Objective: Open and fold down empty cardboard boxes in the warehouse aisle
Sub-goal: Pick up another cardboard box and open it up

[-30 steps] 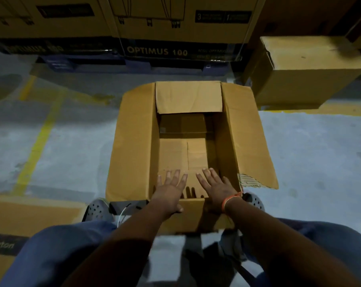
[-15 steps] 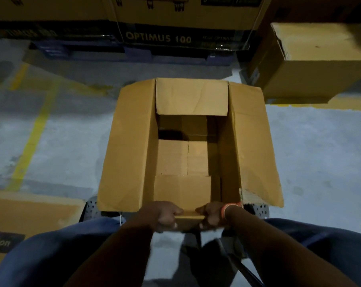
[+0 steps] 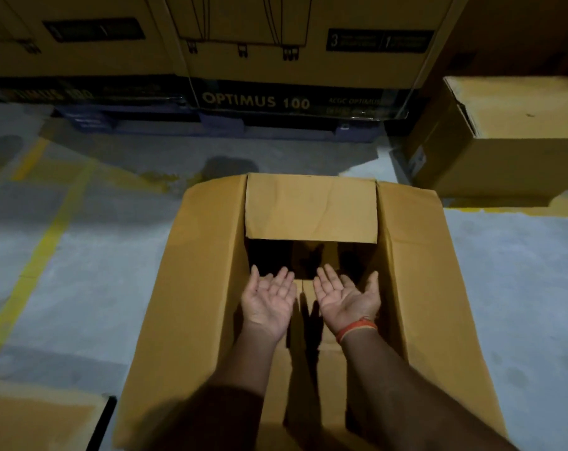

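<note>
An open brown cardboard box (image 3: 191,288) stands on the floor right in front of me, with its left and right flaps spread outward and its far flap (image 3: 310,208) tilted over the opening. The inside is dark and looks empty. My left hand (image 3: 269,299) and my right hand (image 3: 347,297) are side by side over the opening, palms up and fingers spread, holding nothing. An orange band circles my right wrist. My forearms hide the near flap and near wall.
A closed brown box (image 3: 510,141) sits on the floor at the right rear. Large printed cartons marked OPTIMUS 100 (image 3: 256,100) line the back on a dark pallet. A flat cardboard sheet (image 3: 38,421) lies at the lower left. Yellow floor lines (image 3: 45,245) run on the left.
My hands have let go of the near flap, turned palms up and moved forward over the opening. The view has closed in on the box, and my knees are out of sight.
</note>
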